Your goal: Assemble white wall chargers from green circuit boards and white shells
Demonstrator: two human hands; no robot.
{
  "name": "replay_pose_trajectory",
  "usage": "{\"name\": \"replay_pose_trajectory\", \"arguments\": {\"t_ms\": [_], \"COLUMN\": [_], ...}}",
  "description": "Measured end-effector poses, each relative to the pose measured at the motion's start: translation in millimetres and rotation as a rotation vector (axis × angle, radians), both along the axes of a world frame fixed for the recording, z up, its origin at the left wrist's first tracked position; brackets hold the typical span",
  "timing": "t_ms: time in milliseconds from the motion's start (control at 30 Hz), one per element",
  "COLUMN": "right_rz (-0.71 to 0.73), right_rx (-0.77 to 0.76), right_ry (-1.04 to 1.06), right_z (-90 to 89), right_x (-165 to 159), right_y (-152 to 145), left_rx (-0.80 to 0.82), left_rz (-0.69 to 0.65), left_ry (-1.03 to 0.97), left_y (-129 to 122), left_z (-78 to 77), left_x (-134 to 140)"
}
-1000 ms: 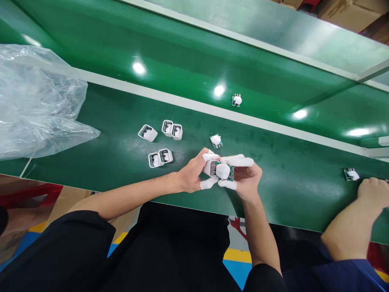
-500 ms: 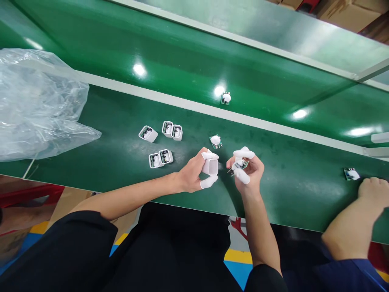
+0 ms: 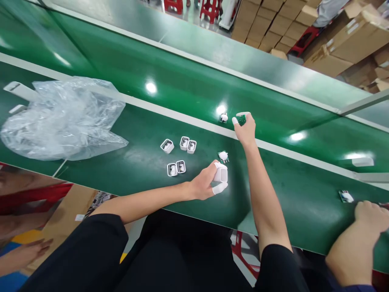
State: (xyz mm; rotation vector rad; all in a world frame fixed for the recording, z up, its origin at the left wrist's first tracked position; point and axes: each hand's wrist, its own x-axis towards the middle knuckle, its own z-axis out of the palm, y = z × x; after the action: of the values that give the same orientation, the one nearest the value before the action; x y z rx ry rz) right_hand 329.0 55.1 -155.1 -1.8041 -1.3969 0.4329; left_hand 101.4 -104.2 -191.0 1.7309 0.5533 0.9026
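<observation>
My left hand point(image 3: 208, 181), with white covers on its fingertips, grips a small white plastic case point(image 3: 223, 175) with its open end facing right. Stretched out past the white rail point(image 3: 209, 129), my right hand point(image 3: 246, 127) holds a green circuit board point(image 3: 241, 120) between covered fingertips, over the bright green strip. Just left of it sits another circuit board point(image 3: 223, 117) topped by a white dome. A similar circuit board point(image 3: 223, 157) lies on the dark green bench right behind the case. Left of my hands, several filled white cases point(image 3: 172, 169) stand with boards inside.
A crumpled clear plastic bag point(image 3: 75, 121) covers much of the bench's left part. At the right, a co-worker's hand point(image 3: 370, 219) rests beside one more circuit board point(image 3: 346, 196). Cardboard boxes point(image 3: 273, 24) and red stools point(image 3: 209, 10) stand beyond the bench.
My right hand has moved away from the case, forward over the rail, still with a circuit board in its fingers. My left hand keeps the case. The camera view has tilted upward.
</observation>
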Motion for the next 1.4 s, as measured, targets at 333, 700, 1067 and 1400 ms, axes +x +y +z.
{"name": "replay_pose_trajectory", "arguments": {"t_ms": [333, 700, 1067, 1400], "right_rz": [-0.068, -0.057, 0.241, 0.482], "right_rx": [-0.473, -0.555, -0.04, 0.177], "right_ry": [-0.397, -0.598, 0.225, 0.652], "right_z": [18.5, 13.8, 3.6, 12.1], "right_x": [-63.6, 8.2, 7.5, -12.4], "right_y": [62.0, -105.7, -178.8, -211.0], "left_rx": [-0.017, -0.033, 0.029, 0.12], "left_rz": [-0.047, -0.056, -0.027, -0.106], "left_ry": [-0.01, 0.04, -0.042, -0.196], "left_y": [-1.1, -3.3, 0.0, 3.7], "left_z": [-9.0, -1.6, -1.1, -13.9], "left_x": [-0.6, -1.3, -2.6, -0.9]}}
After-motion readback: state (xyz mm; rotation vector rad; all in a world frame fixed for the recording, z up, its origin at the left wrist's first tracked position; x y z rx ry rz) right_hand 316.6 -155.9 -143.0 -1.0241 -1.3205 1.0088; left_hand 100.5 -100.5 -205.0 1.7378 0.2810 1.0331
